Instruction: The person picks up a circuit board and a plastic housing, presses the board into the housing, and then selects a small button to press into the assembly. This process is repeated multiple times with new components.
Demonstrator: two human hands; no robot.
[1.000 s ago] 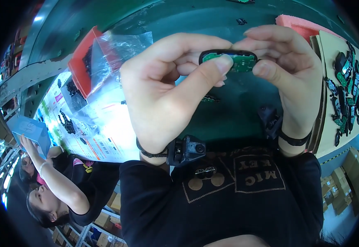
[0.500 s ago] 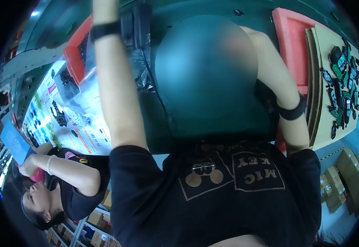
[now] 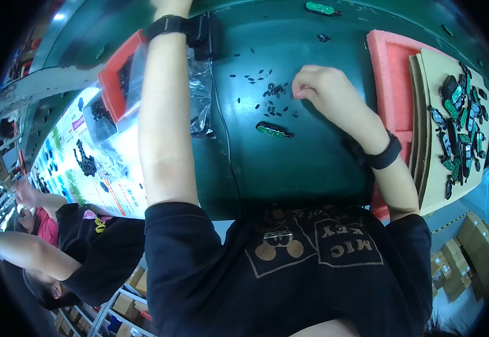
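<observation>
Fingers of the bare right hand (image 3: 324, 87) curl just beside scattered small black oval pieces (image 3: 272, 91); whether they grip one cannot be told. The left hand (image 3: 168, 4), mostly cut off above, cannot be read. Below the pieces, a black-and-green oblong circuit-board part (image 3: 272, 130) lies on the green tabletop (image 3: 289, 171), left of a pink foam tray (image 3: 379, 73).

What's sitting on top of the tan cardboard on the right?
Green and black electronic pieces lie in a loose, overlapping pile on the cardboard. The cardboard directly beneath them is covered, and pieces lower in the pile are partly hidden.
</observation>
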